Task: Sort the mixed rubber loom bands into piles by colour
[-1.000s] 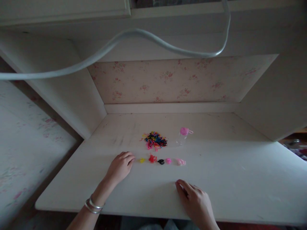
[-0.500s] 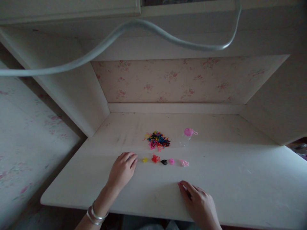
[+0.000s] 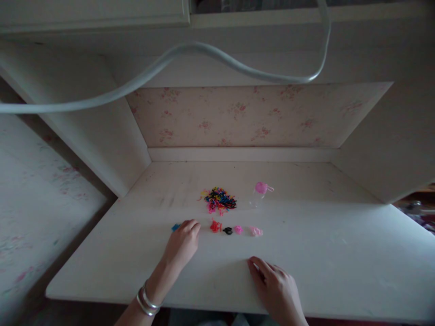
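My left hand [image 3: 181, 240] is closed, its fingertips down at the left part of a row of small coloured rubber bands; what lies under them is hidden. A blue clump of bands [image 3: 176, 227] shows just left of it. To its right are a red clump [image 3: 215, 226], a black clump [image 3: 227, 231], a bright pink clump [image 3: 238, 229] and a pale pink clump [image 3: 256, 231]. My right hand [image 3: 277, 285] rests on the desk nearer me, fingers curled towards the thumb, with nothing visible in it.
A mixed heap of coloured bands [image 3: 220, 199] lies behind the row. Right of it stands a small clear bottle with a pink lid [image 3: 261, 187]. A white cable [image 3: 217, 53] hangs across the upper view. Cabinet panels enclose the white desk [image 3: 340, 253].
My left hand has moved right along the row, uncovering the blue clump and covering the place where a yellow clump lay. My right hand stays put. The view has shifted slightly.
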A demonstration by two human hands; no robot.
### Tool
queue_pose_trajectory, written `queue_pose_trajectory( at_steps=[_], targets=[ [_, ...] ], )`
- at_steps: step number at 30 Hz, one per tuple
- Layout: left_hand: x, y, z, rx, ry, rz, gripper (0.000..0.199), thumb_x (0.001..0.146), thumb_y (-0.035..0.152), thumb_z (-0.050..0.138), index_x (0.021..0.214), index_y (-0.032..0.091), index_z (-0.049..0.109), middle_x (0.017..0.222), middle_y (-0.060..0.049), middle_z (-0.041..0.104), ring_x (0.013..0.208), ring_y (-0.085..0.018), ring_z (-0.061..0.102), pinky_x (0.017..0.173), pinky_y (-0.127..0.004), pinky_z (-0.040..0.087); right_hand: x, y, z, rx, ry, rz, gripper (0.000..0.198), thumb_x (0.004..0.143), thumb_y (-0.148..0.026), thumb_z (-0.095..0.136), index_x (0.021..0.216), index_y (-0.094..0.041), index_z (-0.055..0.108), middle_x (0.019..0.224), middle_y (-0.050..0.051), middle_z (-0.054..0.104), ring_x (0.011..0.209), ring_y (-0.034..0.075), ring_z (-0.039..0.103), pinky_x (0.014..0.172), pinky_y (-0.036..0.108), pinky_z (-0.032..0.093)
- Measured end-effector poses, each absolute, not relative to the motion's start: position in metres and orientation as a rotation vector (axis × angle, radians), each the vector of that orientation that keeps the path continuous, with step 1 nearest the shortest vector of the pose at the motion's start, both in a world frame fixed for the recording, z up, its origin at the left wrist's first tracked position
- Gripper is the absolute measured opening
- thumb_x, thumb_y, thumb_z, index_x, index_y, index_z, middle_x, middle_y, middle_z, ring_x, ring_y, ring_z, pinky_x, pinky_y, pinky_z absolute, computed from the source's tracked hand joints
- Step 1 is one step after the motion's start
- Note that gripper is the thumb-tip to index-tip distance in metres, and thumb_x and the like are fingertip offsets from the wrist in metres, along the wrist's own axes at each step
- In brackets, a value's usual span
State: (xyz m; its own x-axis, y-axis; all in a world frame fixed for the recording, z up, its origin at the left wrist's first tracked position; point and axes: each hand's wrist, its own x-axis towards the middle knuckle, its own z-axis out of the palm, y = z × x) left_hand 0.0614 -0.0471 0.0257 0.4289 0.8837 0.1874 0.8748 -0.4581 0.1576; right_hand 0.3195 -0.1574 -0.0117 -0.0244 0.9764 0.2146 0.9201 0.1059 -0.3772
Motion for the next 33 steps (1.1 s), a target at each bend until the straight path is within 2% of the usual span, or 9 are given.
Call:
queue_pose_trajectory(
  at_steps=[8,13,20,24,30,33],
  targets=[
    [0.062,-0.046,0.03,2.6,1.574,0.373,0.021,0.089,0.015,0.044,0.097,0.021,0.063,0.101,-0.004,0.064,0.095,-0.016,0.058,0.083,-0.029,0.046,0.319,-0.157,-0.01,-1.838,-1.975,0.177,0.031,0.095,-0.037,0.037,0.092,-0.028,0.066,0.076,-0.001,0.071,0.064,0.015,0.065,0.058,0.023,0.038],
    [0.068,-0.041,0.032,2.623,1.562,0.284,0.023,0.085,0.005,0.043,0.084,0.018,0.061,0.092,-0.004,0.062,0.092,-0.017,0.056,0.081,-0.028,0.045,0.319,-0.157,-0.008,-1.841,-1.969,0.197,0.03,0.095,-0.037,0.037,0.093,-0.028,0.066,0.077,0.0,0.071,0.065,0.015,0.065,0.059,0.023,0.038],
    [0.062,-0.042,0.037,2.633,1.635,0.124,0.032,0.076,-0.005,0.042,0.088,0.017,0.061,0.095,-0.006,0.06,0.092,-0.017,0.055,0.082,-0.026,0.044,0.321,-0.158,-0.01,-1.836,-1.971,0.213,0.028,0.095,-0.035,0.038,0.094,-0.028,0.066,0.08,-0.001,0.071,0.067,0.015,0.065,0.061,0.023,0.038],
    [0.06,-0.046,0.037,2.616,1.658,0.159,0.026,0.081,0.002,0.043,0.088,0.02,0.061,0.095,-0.004,0.061,0.092,-0.017,0.056,0.078,-0.027,0.045,0.321,-0.158,-0.011,-1.814,-1.977,0.203,0.03,0.095,-0.035,0.037,0.092,-0.027,0.066,0.078,0.0,0.071,0.066,0.015,0.064,0.061,0.023,0.037],
    [0.06,-0.05,0.038,2.637,1.603,0.247,0.026,0.087,0.012,0.044,0.106,0.022,0.059,0.104,-0.003,0.063,0.095,-0.017,0.058,0.079,-0.029,0.048,0.32,-0.156,-0.008,-1.843,-1.974,0.226,0.029,0.095,-0.035,0.038,0.091,-0.028,0.066,0.077,-0.001,0.071,0.065,0.014,0.064,0.059,0.023,0.036],
    [0.063,-0.052,0.042,2.654,1.616,0.316,0.026,0.088,0.015,0.046,0.109,0.023,0.059,0.107,-0.004,0.062,0.097,-0.018,0.058,0.081,-0.029,0.049,0.319,-0.156,-0.006,-1.863,-1.976,0.243,0.029,0.095,-0.035,0.037,0.093,-0.029,0.065,0.079,-0.002,0.071,0.067,0.014,0.065,0.061,0.023,0.037]
  ],
)
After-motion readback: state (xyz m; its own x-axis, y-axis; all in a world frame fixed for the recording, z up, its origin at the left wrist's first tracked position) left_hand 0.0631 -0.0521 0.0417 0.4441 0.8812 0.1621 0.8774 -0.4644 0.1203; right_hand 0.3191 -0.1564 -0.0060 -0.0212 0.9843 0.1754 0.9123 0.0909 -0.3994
